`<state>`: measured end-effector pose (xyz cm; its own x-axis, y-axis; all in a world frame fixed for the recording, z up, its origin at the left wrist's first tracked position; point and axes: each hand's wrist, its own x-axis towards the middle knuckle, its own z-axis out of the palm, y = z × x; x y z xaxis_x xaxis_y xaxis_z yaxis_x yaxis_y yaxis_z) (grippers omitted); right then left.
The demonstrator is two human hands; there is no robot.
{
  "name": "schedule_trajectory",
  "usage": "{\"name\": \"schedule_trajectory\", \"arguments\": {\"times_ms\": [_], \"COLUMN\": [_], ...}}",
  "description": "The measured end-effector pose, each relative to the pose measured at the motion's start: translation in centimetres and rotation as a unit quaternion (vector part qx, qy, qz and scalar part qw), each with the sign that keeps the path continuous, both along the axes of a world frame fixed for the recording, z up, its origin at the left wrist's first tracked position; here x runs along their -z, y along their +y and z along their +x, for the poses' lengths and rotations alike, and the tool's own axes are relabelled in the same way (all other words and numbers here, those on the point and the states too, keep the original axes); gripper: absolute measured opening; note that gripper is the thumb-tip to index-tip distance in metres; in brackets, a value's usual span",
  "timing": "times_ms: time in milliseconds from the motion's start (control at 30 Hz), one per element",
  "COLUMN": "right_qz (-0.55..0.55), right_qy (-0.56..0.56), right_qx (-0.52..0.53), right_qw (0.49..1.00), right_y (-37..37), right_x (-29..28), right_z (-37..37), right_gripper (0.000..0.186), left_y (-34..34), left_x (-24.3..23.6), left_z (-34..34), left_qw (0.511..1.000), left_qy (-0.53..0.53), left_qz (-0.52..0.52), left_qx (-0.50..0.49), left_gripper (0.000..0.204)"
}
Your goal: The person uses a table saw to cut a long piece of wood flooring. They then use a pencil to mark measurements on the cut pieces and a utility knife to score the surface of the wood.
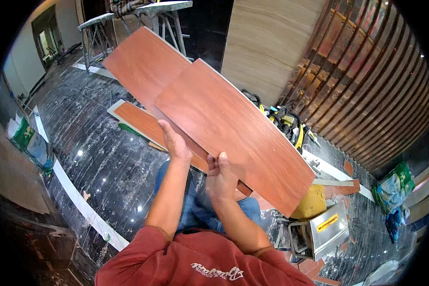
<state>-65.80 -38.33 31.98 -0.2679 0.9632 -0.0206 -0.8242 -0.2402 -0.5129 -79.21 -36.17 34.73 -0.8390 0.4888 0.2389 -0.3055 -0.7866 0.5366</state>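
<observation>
My red sleeves [195,262] lowest, both hands' fingers clamped on two overlapping planks: left hand [175,141] on rear plank [145,64], right hand [220,178] on front plank [233,131].

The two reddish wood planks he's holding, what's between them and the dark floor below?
In the head view, a third reddish plank lies on the floor beneath the held planks.
</observation>
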Motion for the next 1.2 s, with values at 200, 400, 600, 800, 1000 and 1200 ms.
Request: {"name": "schedule_trajectory", "arguments": {"times_ms": [200, 400, 600, 800, 1000, 1200], "right_qz": [0.085, 0.283, 0.114, -0.063, -0.066, -0.180], "right_qy": [-0.223, -0.224, -0.489, -0.675, -0.806, -0.909], "right_qx": [-0.086, -0.348, -0.105, 0.397, 0.373, 0.092], "right_qw": [0.967, 0.865, 0.858, 0.619, 0.455, 0.365], "right_y": [2.0, 0.1, -5.6, -1.0, 16.2, 26.7], "right_x": [1.5, 3.9, 7.3, 7.7, 16.5, 24.3], "right_z": [3.4, 13.4, 37.6, 67.1, 91.9, 104.8], "right_gripper": [0.029, 0.032, 0.028, 0.039, 0.041, 0.077], "left_y": [1.2, 4.8, 8.3, 12.7, 19.4, 22.2], "left_x": [1.3, 1.8, 6.2, 2.8, -1.9, -4.1], "left_z": [0.6, 0.6, 0.1, 1.7, 3.8, 4.5], "left_qw": [0.984, 0.964, 0.969, 0.966, 0.961, 0.961], "left_qy": [-0.087, -0.155, -0.076, 0.002, 0.034, 0.037], "left_qz": [-0.062, -0.172, -0.222, -0.258, -0.274, -0.271], "left_qx": [0.139, 0.129, 0.073, 0.011, -0.014, -0.036], "left_gripper": [0.066, 0.062, 0.063, 0.058, 0.055, 0.050]}}
